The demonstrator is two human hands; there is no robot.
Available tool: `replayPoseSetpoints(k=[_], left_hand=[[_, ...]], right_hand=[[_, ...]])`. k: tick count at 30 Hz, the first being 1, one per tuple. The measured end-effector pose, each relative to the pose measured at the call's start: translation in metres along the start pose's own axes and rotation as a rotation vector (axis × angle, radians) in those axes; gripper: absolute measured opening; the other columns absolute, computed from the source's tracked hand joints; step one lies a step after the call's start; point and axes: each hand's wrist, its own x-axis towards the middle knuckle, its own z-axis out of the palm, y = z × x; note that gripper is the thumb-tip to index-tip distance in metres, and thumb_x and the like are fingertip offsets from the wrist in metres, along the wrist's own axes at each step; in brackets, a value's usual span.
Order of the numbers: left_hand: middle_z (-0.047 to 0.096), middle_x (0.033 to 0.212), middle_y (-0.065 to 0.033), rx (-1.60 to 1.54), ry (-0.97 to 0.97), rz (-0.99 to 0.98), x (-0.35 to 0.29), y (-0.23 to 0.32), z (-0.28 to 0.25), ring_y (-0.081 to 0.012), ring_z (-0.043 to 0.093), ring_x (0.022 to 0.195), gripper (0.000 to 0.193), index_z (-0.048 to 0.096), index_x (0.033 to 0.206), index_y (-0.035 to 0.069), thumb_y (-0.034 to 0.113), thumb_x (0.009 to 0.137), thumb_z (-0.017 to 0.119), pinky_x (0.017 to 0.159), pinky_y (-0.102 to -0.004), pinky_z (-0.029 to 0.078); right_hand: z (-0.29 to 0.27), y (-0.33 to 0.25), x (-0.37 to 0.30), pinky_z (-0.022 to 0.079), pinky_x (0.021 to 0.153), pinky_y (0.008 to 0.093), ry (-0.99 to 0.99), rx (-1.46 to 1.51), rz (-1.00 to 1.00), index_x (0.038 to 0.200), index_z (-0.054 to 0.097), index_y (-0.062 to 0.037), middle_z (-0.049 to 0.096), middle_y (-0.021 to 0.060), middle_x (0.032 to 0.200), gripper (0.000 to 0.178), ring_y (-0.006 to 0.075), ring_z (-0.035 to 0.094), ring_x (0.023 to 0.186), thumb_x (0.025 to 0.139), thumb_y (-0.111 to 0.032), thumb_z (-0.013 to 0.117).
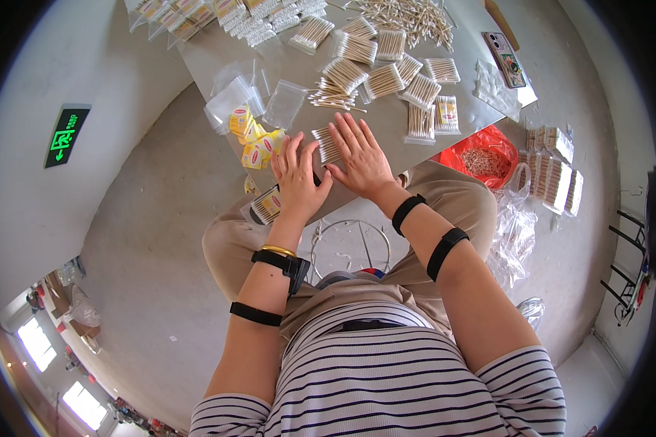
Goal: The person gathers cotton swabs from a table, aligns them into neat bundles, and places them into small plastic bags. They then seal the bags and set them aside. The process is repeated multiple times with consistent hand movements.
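1. A bundle of cotton swabs (326,144) with pale wooden sticks is laid flat near the front edge of the grey tabletop (219,54), between the two hands and partly under their fingers.
2. The left hand (297,177) is spread open, palm down, with its fingers extended beside the bundle's left edge; nothing is gripped by it.
3. The right hand (359,156) is likewise held open and flat, its fingers fanned over the bundle's right side and resting on the table.
4. The tabletop is smooth, dull grey and matt, and it is seen to bend with the lens; beneath it a pale concrete-like floor (146,240) is spread, and a green lit exit sign (66,135) is mounted on the white wall at the left.
5. Further swab bundles (380,69) are arranged in rough rows behind the hands, and a loose heap of swabs (408,16) is piled at the far end.
6. Clear, glossy plastic bags (284,104) are lying empty to the left of the bundles, with small yellow-and-white labels (255,142) just beside the left hand.
7. A filled packet (266,205) is tucked at the table edge below the left wrist.
8. A phone (504,58) is placed at the table's right end, and a red plastic bag (482,154) of swabs is set on the floor beside the right knee.
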Motion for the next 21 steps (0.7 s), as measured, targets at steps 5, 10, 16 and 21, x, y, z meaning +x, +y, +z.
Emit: replayPoseSetpoints(k=[5, 10, 16, 21], left_hand=[[0.040, 0.161, -0.0132, -0.028, 0.019, -0.012, 0.0013, 0.0001, -0.0002, -0.0402, 0.029, 0.155, 0.069, 0.052, 0.148, 0.015, 0.030, 0.085, 0.076, 0.126, -0.0627, 0.012], [0.039, 0.162, -0.0135, -0.008, 0.022, 0.001, 0.0023, -0.0011, 0.0002, -0.0403, 0.028, 0.156, 0.073, 0.050, 0.151, 0.015, 0.030, 0.084, 0.075, 0.127, -0.0619, 0.012], [0.039, 0.162, -0.0133, -0.009, 0.020, 0.006, 0.0044, -0.0028, 0.0005, -0.0410, 0.028, 0.155, 0.073, 0.051, 0.150, 0.015, 0.030, 0.083, 0.075, 0.126, -0.0613, 0.012], [0.040, 0.161, -0.0126, -0.014, 0.017, 0.001, 0.0054, -0.0033, 0.0009, -0.0414, 0.028, 0.155, 0.071, 0.052, 0.148, 0.015, 0.031, 0.083, 0.075, 0.126, -0.0623, 0.012]], right_hand=[[-0.0001, -0.0002, 0.0002, 0.014, 0.133, 0.0475, -0.005, -0.010, 0.001, 0.166, 0.030, -0.0042, 0.025, 0.0161, 0.174, 0.085, 0.0309, 0.019, 0.163, 0.102, -0.057, 0.051], [-0.0014, -0.0002, 0.0004, 0.013, 0.133, 0.0474, -0.007, -0.008, -0.002, 0.166, 0.030, -0.0038, 0.025, 0.0165, 0.174, 0.086, 0.0312, 0.019, 0.163, 0.102, -0.058, 0.051], [-0.0020, -0.0004, 0.0004, 0.013, 0.133, 0.0474, -0.004, 0.002, -0.005, 0.166, 0.030, -0.0038, 0.025, 0.0164, 0.174, 0.087, 0.0314, 0.019, 0.163, 0.102, -0.059, 0.051], [-0.0014, -0.0003, 0.0001, 0.014, 0.133, 0.0475, 0.000, 0.001, -0.006, 0.166, 0.030, -0.0037, 0.025, 0.0163, 0.174, 0.087, 0.0313, 0.019, 0.163, 0.101, -0.058, 0.052]])
